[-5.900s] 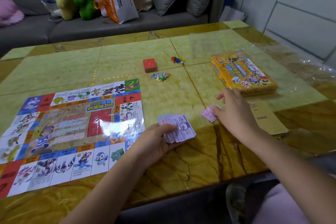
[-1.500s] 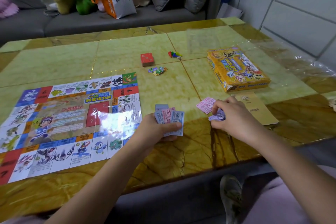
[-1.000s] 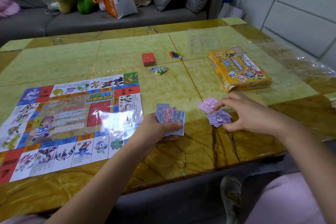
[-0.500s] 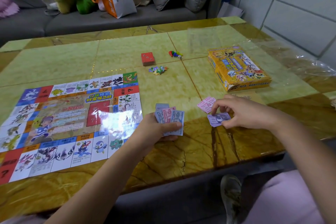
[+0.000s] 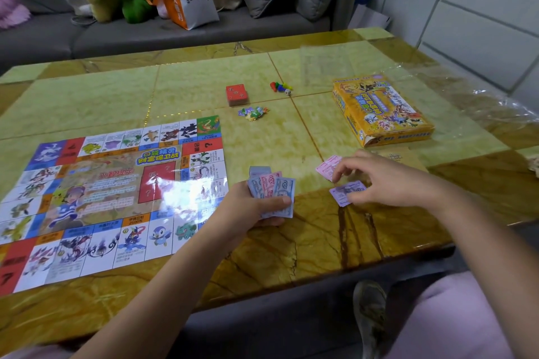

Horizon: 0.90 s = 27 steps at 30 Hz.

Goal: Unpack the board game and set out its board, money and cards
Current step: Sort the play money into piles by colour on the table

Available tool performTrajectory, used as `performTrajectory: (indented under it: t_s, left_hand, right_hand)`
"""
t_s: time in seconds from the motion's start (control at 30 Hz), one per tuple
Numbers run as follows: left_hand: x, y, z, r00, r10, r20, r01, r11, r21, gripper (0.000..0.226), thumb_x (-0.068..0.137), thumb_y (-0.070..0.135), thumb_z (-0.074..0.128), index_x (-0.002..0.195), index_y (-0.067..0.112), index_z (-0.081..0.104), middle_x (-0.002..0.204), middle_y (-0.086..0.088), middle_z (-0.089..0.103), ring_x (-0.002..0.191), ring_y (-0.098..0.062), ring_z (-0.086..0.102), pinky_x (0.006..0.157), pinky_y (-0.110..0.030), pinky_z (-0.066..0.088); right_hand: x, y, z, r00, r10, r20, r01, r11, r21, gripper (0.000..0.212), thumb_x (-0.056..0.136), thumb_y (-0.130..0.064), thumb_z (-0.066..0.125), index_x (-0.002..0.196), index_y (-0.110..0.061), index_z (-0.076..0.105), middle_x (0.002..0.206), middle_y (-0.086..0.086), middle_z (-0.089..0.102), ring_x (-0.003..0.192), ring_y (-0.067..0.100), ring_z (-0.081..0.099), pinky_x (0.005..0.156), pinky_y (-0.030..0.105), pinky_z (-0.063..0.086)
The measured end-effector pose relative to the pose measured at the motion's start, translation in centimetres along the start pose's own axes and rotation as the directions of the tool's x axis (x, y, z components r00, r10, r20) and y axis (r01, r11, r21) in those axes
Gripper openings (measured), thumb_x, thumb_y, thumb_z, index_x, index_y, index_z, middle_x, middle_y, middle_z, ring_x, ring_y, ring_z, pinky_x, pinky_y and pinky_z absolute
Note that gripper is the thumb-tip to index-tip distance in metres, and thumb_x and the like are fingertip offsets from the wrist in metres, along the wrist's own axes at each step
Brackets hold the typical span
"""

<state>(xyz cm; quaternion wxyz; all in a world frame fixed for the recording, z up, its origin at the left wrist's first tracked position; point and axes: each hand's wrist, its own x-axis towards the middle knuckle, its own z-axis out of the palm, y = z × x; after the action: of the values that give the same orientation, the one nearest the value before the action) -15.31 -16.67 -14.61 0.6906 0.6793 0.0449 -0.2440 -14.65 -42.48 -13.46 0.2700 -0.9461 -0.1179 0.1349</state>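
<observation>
The colourful game board (image 5: 110, 198) lies unfolded flat on the left of the table. My left hand (image 5: 250, 207) grips a fan of blue and pink play money (image 5: 274, 189) just right of the board. My right hand (image 5: 388, 181) hovers low over two small money piles, its fingertips touching the purple notes (image 5: 342, 195); the pink notes (image 5: 328, 166) lie just behind them. A red card deck (image 5: 236, 94) sits mid-table. The yellow game box (image 5: 379, 109) lies at the right.
Coloured pawns and a die (image 5: 281, 87) and a small heap of die-cut tokens (image 5: 253, 112) lie near the deck. A tan envelope (image 5: 408, 157) sits behind my right hand, clear wrapping (image 5: 466, 102) at the right edge. A grey sofa with plush toys and bags stands behind.
My right hand laid purple notes down beside the pink pile and now tidies them with its fingertips. My left hand holds the money fan steady.
</observation>
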Motion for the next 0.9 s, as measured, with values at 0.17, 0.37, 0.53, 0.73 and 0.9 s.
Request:
performTrajectory:
  t_s: [0.17,0.37,0.53,0.73,0.9]
  left_hand:
    - [0.1,-0.1,-0.1,1.000,-0.007,0.001,0.007,1.000,0.007,0.020,0.075,0.006,0.076,0.094,0.006,0.068,0.081,-0.006,0.074,0.072,-0.017,0.072,0.057,-0.022,0.055]
    - [0.0,0.1,-0.1,1.000,-0.020,0.005,0.020,1.000,-0.012,0.022,0.076,0.005,0.074,0.098,0.004,0.067,0.083,-0.007,0.073,0.072,-0.017,0.072,0.057,-0.022,0.055]
    - [0.1,0.3,-0.3,0.998,-0.049,0.050,0.052,0.997,-0.055,0.021,0.079,0.007,0.072,0.099,0.005,0.066,0.081,-0.004,0.075,0.075,-0.016,0.072,0.058,-0.021,0.055]
    - [-0.1,0.9,-0.6,0.988,-0.099,0.115,0.121,0.973,-0.199,0.020,0.087,0.007,0.062,0.107,0.002,0.062,0.091,-0.011,0.074,0.079,-0.018,0.072,0.057,-0.021,0.056]
    - [-0.2,1.0,-0.8,0.980,-0.111,0.163,0.154,0.947,-0.282,0.022,0.090,0.003,0.056,0.112,-0.001,0.058,0.096,-0.014,0.074,0.083,-0.021,0.072,0.058,-0.023,0.058]
  right_hand:
    - [1.8,0.3,-1.4,0.989,-0.017,-0.149,0.007,0.998,-0.065,0.042,0.083,-0.010,0.065,0.116,-0.036,0.058,0.121,-0.014,0.046,0.112,0.005,0.043,0.088,0.022,0.036]
    - [4.0,-0.1,-1.4,1.000,-0.017,0.025,0.021,0.987,-0.161,0.049,0.084,-0.015,0.065,0.129,-0.033,0.055,0.131,-0.009,0.044,0.119,0.007,0.045,0.098,0.024,0.034]
    - [4.5,-0.5,-1.4,1.000,-0.015,0.023,0.018,0.989,-0.150,0.029,0.084,-0.021,0.070,0.108,-0.035,0.062,0.112,-0.005,0.051,0.103,0.009,0.052,0.092,0.028,0.041]
    - [4.5,-0.4,-1.3,1.000,-0.006,0.027,0.010,0.991,-0.137,0.026,0.084,-0.024,0.070,0.100,-0.040,0.059,0.107,-0.006,0.050,0.100,0.012,0.053,0.091,0.033,0.042]
    - [4.5,-0.7,-1.0,0.986,-0.026,-0.167,0.019,0.999,-0.043,0.020,0.082,-0.021,0.072,0.095,-0.034,0.063,0.102,-0.007,0.055,0.096,0.010,0.055,0.082,0.027,0.041]
